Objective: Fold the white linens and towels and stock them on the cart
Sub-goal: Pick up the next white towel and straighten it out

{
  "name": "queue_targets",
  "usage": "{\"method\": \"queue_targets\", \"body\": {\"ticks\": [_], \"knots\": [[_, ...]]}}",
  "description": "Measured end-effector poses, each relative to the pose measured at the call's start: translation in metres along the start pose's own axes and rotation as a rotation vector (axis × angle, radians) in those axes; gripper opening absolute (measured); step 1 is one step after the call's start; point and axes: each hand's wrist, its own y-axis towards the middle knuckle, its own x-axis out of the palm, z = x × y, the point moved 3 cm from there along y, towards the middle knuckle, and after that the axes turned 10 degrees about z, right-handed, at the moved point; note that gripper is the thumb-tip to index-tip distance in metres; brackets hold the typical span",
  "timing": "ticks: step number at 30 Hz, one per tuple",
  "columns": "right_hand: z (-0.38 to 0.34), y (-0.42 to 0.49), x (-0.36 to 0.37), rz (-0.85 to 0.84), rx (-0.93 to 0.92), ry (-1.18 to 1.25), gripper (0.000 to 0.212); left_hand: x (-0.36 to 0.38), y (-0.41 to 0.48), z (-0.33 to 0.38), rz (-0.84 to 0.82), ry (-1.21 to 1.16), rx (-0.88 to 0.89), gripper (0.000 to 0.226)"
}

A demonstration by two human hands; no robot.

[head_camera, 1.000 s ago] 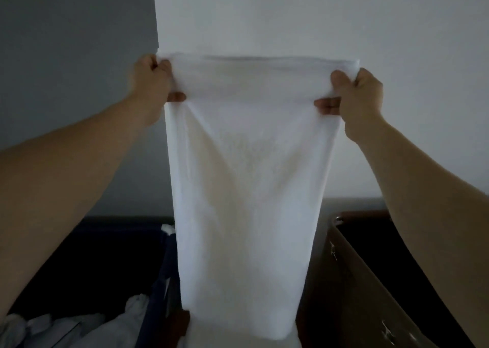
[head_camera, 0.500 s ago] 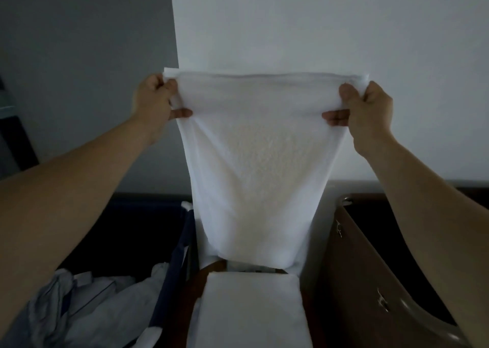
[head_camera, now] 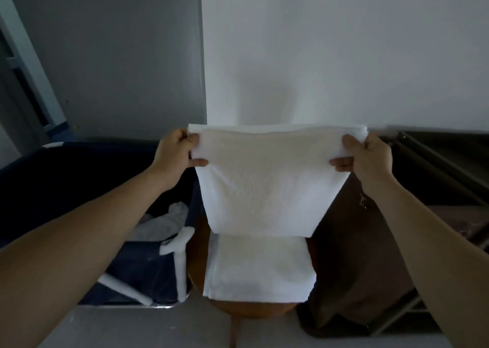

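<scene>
You hold a white towel (head_camera: 267, 183) up by its top corners, hands well apart.

Your left hand (head_camera: 173, 150) and right hand (head_camera: 370, 154) each pinch a top corner, thumb in front. The towel hangs doubled, and its lower edge reaches a second white towel (head_camera: 259, 265) lying flat on the wooden stool (head_camera: 248, 308). The stool stands between a navy hamper (head_camera: 66, 178) holding crumpled linens (head_camera: 164, 223) and a dark brown bin (head_camera: 352, 255).

held towel (head_camera: 267, 189) hides the fingers of the left hand (head_camera: 173, 153) and right hand (head_camera: 370, 157) behind its top edge, and the far end of the folded towel (head_camera: 260, 265) below. wooden seat (head_camera: 251, 308) is mostly covered. left forearm (head_camera: 79, 241) screens part of the crumpled linens (head_camera: 164, 223) in the hamper (head_camera: 79, 167). cart (head_camera: 436, 149) is cut by the right edge, its shelves too dark to read.
</scene>
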Motion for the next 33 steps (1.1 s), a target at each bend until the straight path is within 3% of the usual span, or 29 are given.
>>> {"method": "queue_targets", "body": {"ticks": [8,13,16,18,25,33], "knots": [[0.050,-0.093,-0.052,-0.020,0.110,-0.173,0.017,-0.032,-0.082,-0.064,-0.071,0.094,-0.130,0.012],[0.075,-0.105,-0.070,-0.069,0.230,-0.226,0.026,-0.035,-0.100,-0.087,-0.081,0.192,-0.106,0.010],[0.097,-0.099,-0.069,-0.129,0.279,-0.269,0.019,-0.032,-0.098,-0.106,-0.081,0.293,-0.103,0.012],[0.114,-0.088,-0.064,-0.146,0.276,-0.321,0.014,-0.025,-0.088,-0.119,-0.094,0.348,-0.112,0.013],[0.195,0.009,-0.005,-0.200,0.212,-0.529,0.026,0.031,0.004,-0.172,-0.025,0.509,-0.177,0.021],[0.305,0.114,0.079,-0.289,0.348,-0.586,0.021,0.097,0.124,-0.276,-0.017,0.622,-0.424,0.013]]}}
